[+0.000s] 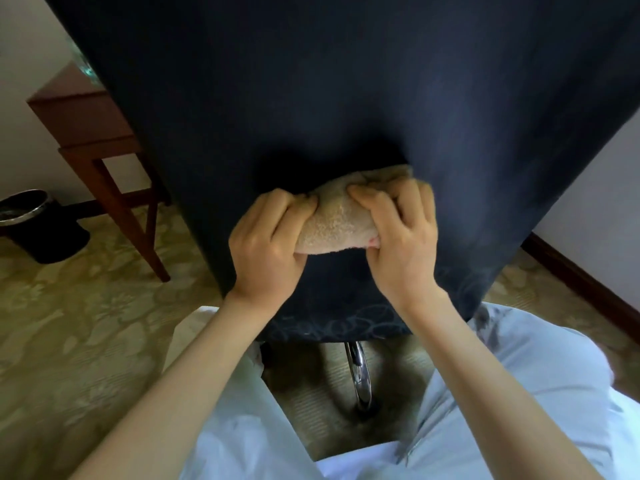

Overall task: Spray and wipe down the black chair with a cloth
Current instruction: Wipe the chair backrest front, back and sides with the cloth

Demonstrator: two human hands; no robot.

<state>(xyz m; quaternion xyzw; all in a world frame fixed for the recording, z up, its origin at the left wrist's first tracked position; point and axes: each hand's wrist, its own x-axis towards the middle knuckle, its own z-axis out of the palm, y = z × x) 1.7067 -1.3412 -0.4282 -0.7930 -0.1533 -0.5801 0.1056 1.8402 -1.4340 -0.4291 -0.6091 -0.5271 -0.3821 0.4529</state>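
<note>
The black chair (346,98) fills the upper and middle view, its dark upholstered back facing me. A bunched beige cloth (334,220) lies against the chair's lower part. My left hand (266,244) grips the cloth's left end with curled fingers. My right hand (401,237) grips its right end, thumb and fingers curled over it. No spray bottle is in view.
A wooden table (93,133) stands to the left behind the chair, with a black bin (31,223) on the patterned carpet (69,341) beside it. The chair's chrome leg (360,372) shows below the seat. My light trousers (519,393) fill the bottom. A dark skirting board (581,275) runs at right.
</note>
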